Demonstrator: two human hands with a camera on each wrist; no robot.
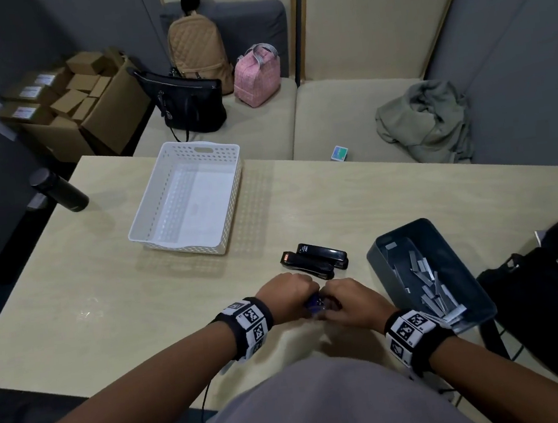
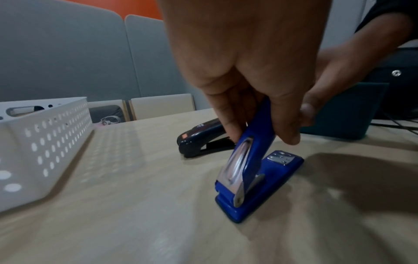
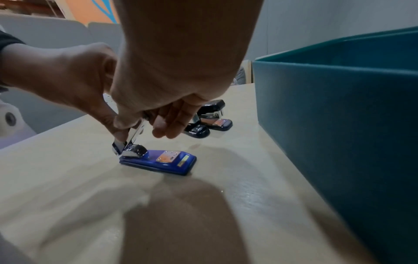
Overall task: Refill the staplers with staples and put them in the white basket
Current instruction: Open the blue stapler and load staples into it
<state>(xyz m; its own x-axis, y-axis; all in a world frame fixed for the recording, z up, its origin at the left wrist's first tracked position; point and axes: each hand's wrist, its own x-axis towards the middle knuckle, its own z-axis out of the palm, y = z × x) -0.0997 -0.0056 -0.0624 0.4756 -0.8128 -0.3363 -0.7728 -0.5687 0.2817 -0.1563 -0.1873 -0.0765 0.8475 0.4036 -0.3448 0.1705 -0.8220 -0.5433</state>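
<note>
Stapler, blue (image 2: 260, 180), sits near the tabletop's (image 1: 143, 311) front edge, base flat on the wood, top arm swung up steeply. Left hand (image 2: 244, 75) pinches the raised blue cover between thumb and fingers; right hand (image 3: 172, 71) pinches the shiny metal magazine w/ thumb and forefinger, other fingers loosely curled.

Handling, as a guess: small, rigid, light-ish but dense for its size; glossy plastic shell looks slick, chrome parts slicker. Hinge prob. spring-loaded, so the arm could snap shut on fingertips. Best hold = sides of the cover, base kept pressed on the table. Staple strips (image 1: 430, 285) in the teal bin (image 1: 378, 256) by the right edge look thin, brittle, likely to break apart if bent; take one by its long sides.

Two black staplers (image 1: 315, 259), closed, glossy, rounded, lie side by side just beyond the hands, toward mid-table. White basket (image 1: 234, 188), rigid perforated plastic w/ handle slot, stands toward the far edge, nothing in it. Tabletop pale wood laminate, smooth, faint sheen.
</note>
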